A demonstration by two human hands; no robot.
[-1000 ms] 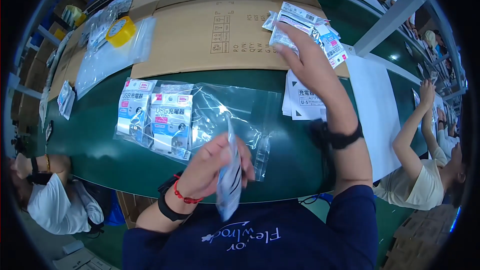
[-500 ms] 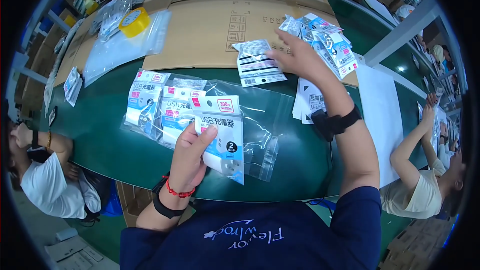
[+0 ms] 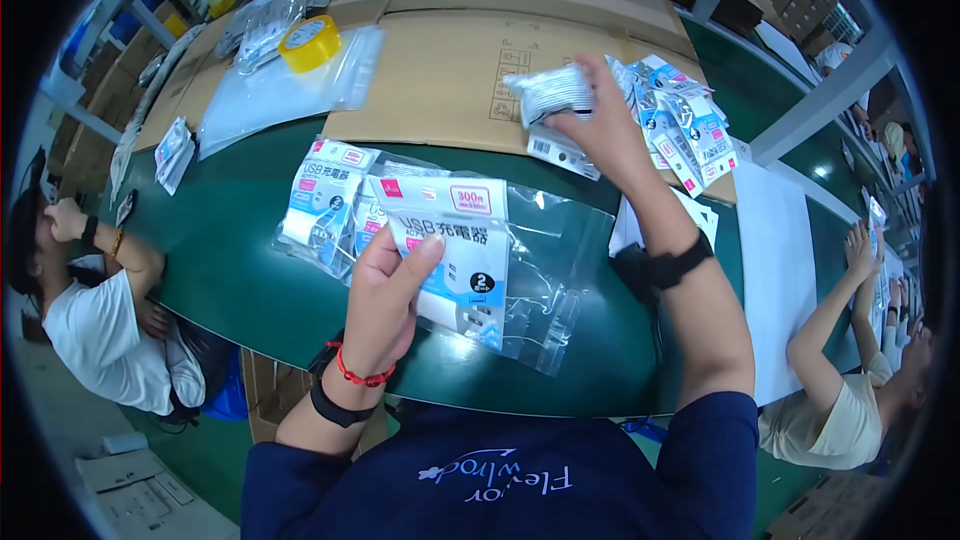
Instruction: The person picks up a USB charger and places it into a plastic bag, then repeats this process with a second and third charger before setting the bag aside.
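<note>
My left hand (image 3: 385,290) pinches a white and blue packaged USB charger (image 3: 455,250) near the front of the table, its printed face up and thumb on top. Beneath it lies a clear plastic bag (image 3: 545,305) with similar charger packages (image 3: 320,202) in or on its left part; which cannot be told. Farther off to the right, my right hand (image 3: 610,130) is closed round another charger package (image 3: 556,92), its striped back showing, tilted up over the cardboard. A package with a barcode (image 3: 562,152) lies just below that hand. Beside it is a heap of charger packages (image 3: 690,135).
Yellow tape (image 3: 310,43) rests on clear plastic sheets (image 3: 270,105) at the far left. Flattened cardboard (image 3: 430,70) covers the back of the green table (image 3: 240,285). White printed sheets (image 3: 690,215) lie under my right forearm. People sit at both sides; a grey metal post (image 3: 830,90) stands right.
My right hand has closed on a package and tilted it up from the cardboard. The charger package in my left hand has turned slightly. The whole view has shifted a little.
</note>
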